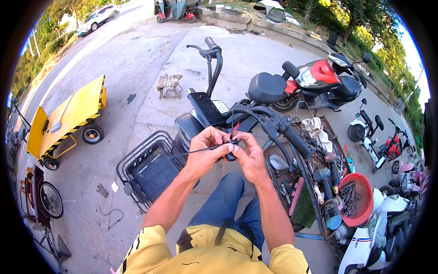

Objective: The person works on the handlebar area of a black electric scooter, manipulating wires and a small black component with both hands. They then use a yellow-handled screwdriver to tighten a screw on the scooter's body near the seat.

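Both hands meet in front of the handlebar (pixel 214 68) of an electric bike. My left hand (pixel 209 148) pinches a thin black cable (pixel 197 150), which runs off to the left. With bent fingers, my right hand (pixel 251 157) grips a small black part (pixel 231 156) at the same spot; its exact kind is hidden by the fingers. A short red wire (pixel 235 128) sticks up between the hands. Just beyond them are the bike's dark display (pixel 206 108) and the right handlebar grip (pixel 296 141). The black wire basket (pixel 150 171) is left of my hands.
Right of me, a metal-framed tray (pixel 315 192) holds drills and loose tools beside a red bowl (pixel 357 201) of wrenches. A red scooter (pixel 319 75) stands beyond. At left are a yellow flatbed cart (pixel 68 116) and a bicycle wheel (pixel 50 199). A small stool (pixel 169 86) stands ahead.
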Available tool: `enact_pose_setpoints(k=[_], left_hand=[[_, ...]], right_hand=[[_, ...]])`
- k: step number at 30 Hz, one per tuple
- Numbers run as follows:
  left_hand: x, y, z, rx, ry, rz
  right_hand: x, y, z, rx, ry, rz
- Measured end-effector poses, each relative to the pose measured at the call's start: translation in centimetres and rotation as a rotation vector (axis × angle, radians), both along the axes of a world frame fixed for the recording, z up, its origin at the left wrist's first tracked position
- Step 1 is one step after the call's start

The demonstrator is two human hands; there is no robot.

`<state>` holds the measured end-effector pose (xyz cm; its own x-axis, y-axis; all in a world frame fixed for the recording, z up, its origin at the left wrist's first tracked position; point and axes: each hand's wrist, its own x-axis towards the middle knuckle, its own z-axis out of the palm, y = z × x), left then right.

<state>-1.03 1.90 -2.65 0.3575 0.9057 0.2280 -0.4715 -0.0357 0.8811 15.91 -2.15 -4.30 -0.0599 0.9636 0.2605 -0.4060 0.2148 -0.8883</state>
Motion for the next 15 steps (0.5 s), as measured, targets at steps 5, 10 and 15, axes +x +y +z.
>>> enact_pose_setpoints(k=[5, 10, 15], left_hand=[[-0.2, 0.1, -0.7, -0.011, -0.082, -0.023], [-0.2, -0.2, -1.2, -0.006, -0.100, 0.049], [-0.2, -0.1, -1.4, -0.002, -0.127, 0.064]], right_hand=[[0.4, 0.4, -1.0, 0.057, -0.089, -0.038], [0.1, 0.4, -1.0, 0.068, -0.124, -0.056], [0.3, 0.4, -0.9, 0.066, -0.144, -0.053]])
